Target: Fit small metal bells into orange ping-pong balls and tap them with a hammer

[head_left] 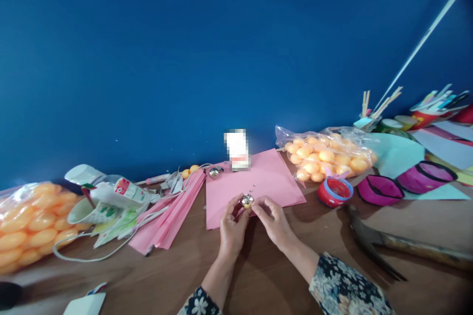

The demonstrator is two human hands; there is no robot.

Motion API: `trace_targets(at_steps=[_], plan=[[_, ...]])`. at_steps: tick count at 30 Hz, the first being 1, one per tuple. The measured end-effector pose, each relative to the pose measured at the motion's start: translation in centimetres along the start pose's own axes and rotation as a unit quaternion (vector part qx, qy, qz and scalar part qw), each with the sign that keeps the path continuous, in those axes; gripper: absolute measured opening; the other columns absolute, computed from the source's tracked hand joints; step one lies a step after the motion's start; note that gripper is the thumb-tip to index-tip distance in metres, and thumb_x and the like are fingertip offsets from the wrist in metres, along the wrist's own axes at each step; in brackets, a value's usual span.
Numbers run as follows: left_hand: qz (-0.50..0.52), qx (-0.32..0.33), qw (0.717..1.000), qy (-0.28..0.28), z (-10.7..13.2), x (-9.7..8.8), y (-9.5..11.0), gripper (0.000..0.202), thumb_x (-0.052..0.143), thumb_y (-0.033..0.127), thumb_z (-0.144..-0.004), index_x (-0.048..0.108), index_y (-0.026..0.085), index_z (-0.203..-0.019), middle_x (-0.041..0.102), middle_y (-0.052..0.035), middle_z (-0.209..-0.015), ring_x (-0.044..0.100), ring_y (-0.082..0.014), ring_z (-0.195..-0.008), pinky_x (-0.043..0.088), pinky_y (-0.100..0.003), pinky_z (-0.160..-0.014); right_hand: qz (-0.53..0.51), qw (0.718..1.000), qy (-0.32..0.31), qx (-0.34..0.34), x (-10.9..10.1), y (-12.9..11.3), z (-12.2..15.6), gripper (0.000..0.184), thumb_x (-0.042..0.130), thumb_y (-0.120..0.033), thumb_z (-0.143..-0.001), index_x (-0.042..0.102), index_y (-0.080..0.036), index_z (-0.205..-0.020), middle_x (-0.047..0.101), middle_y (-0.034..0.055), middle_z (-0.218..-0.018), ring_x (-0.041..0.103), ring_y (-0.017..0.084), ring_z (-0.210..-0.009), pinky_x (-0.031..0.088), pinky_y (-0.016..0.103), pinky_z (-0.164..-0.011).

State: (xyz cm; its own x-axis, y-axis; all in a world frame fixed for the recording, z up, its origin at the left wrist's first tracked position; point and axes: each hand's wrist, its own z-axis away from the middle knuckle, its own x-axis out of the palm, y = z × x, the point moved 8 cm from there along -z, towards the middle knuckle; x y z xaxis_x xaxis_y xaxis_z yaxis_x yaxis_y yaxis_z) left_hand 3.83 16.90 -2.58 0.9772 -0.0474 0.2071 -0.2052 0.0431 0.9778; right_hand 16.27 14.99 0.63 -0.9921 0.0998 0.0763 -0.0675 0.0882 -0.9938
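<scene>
Both of my hands meet over the near edge of a pink paper sheet (254,182) on the brown table (258,275). My left hand (232,229) and my right hand (272,219) pinch a small round object (247,201) between their fingertips; it looks silvery on top and orange beneath. A few tiny pale beads (252,188) lie on the pink sheet just beyond it. Another small silvery ball (214,173) rests at the sheet's far left corner.
A clear bag of orange balls (327,157) lies right of the sheet, another bag (25,226) at far left. Folded pink paper strips (170,216), a glue bottle (118,192), a red tape roll (334,191), magenta bowls (424,176) and a dark tool (369,241) surround my hands.
</scene>
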Motion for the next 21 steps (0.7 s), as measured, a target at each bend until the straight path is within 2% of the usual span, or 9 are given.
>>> trace_targets(at_steps=[21], plan=[[-0.001, -0.001, 1.0, 0.011, 0.12, 0.11, 0.68, 0.043, 0.065, 0.022, -0.068, 0.052, 0.018, -0.109, 0.061, -0.0092, -0.108, 0.058, -0.0206, -0.1, 0.048, -0.035, -0.085, 0.022, 1.0, -0.013, -0.004, 0.17, -0.07, 0.21, 0.019, 0.051, -0.036, -0.082, 0.056, -0.018, -0.079, 0.062, 0.0027, -0.078, 0.059, 0.017, -0.074, 0.048, 0.029, -0.071]])
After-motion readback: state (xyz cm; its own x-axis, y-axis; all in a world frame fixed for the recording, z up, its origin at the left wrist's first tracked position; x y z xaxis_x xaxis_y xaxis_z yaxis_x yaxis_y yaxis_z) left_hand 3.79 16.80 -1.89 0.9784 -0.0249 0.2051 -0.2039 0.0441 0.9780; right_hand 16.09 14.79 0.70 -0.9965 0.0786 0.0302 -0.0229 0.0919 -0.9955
